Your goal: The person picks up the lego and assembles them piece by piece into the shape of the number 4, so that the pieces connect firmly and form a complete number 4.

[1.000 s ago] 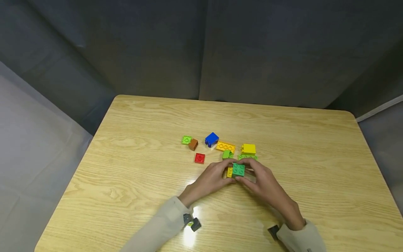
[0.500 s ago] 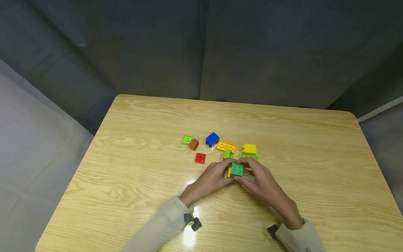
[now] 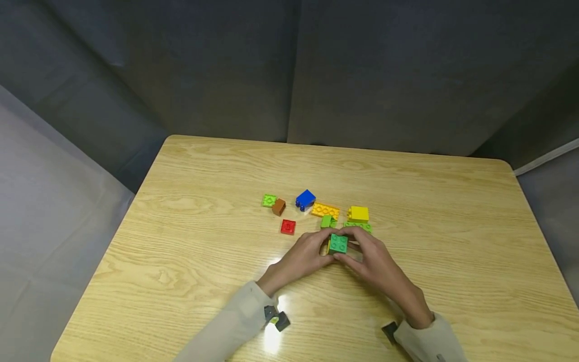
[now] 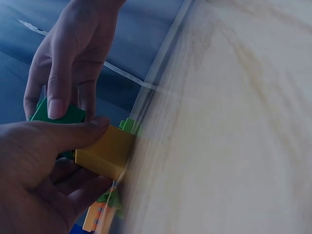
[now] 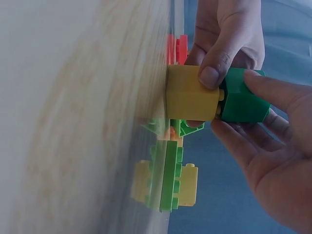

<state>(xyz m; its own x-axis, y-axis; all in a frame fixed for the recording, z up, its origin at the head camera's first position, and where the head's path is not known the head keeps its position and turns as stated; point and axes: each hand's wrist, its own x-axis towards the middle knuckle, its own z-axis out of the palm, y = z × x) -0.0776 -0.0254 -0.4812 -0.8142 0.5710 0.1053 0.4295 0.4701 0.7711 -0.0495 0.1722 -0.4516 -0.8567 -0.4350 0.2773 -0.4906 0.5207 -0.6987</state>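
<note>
The table point(image 3: 203, 241) was shown with two hands brought close together above it. By the left hand point(image 3: 298, 259), the yellow brick point(image 5: 187, 97) was pinched, seemingly rested on the tabletop; directly above it, the green brick point(image 5: 239, 106) was pinched by the right hand point(image 3: 373, 256). Between the bricks, yellow studs point(image 5: 221, 95) were exposed. Both bricks were judged light, stiff, slightly slippery and hardly fragile; grip was considered best taken on opposed flat sides, clear of the studs.

Wood-grain table point(image 3: 190, 221) beneath 8 loose, variously coloured toy bricks point(image 3: 288, 227)
</note>
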